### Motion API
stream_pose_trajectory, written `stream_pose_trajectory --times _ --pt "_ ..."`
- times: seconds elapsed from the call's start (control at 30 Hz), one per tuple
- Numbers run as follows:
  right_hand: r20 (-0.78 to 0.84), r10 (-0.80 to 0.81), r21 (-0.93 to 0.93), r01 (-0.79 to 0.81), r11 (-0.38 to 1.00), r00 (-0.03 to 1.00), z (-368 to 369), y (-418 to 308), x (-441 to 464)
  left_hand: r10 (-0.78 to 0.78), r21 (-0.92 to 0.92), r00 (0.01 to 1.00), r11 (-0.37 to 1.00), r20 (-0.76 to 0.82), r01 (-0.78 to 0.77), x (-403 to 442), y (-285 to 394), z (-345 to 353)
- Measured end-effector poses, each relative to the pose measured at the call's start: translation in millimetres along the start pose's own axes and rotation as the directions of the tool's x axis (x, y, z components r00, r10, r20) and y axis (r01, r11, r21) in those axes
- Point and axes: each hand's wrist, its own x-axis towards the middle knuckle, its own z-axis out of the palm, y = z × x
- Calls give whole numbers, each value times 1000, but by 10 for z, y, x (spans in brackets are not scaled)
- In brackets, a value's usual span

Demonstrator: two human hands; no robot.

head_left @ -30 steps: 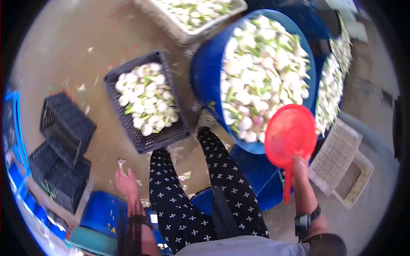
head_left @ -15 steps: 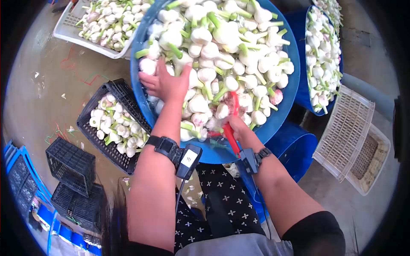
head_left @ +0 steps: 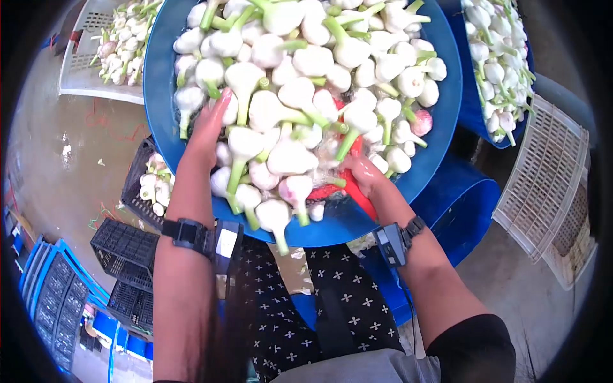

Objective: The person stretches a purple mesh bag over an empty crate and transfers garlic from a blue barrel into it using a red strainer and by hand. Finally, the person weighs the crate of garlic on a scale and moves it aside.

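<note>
A blue barrel (head_left: 440,137) is full of white garlic bulbs (head_left: 290,156) with green stems, lying in water. My left hand (head_left: 211,124) reaches in among the bulbs at the barrel's left side, thumb and fingers apart, with its fingertips partly hidden by garlic. On the near right side, my right hand (head_left: 365,177) is closed on the handle of the red strainer (head_left: 359,198). The strainer's bowl is mostly hidden under bulbs and water, and only parts of its red rim show.
A white crate (head_left: 102,89) of garlic stands at the upper left, with a black crate (head_left: 135,191) of garlic below it. Black crates (head_left: 124,246) are stacked farther left. Another blue barrel (head_left: 476,96) of garlic and pale baskets (head_left: 543,172) are on the right.
Both hands have come into the barrel, and the red strainer has gone down among the bulbs. Since the last earlier frame, my left hand has shifted left and the barrel appears larger.
</note>
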Motion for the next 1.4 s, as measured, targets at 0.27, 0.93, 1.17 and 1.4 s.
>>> stream_pose_trajectory --times 0.27,0.93,1.17,1.4 --pt "32 -296 118 290 950 955 365 3 65 228 -260 969 934 -97 -245 -121 21 165" --pt "-197 -507 -160 483 861 839 969 -179 -2238 603 -246 762 722 -235 -647 -2052 542 183" --pt "36 -502 -272 492 827 864 1876 554 -2448 547 -350 761 677 -350 -648 -2827 -181 -994" --pt "33 -806 -592 661 461 592 2886 1844 -1095 281 -487 793 664 -541 -567 -1736 -1952 -2304"
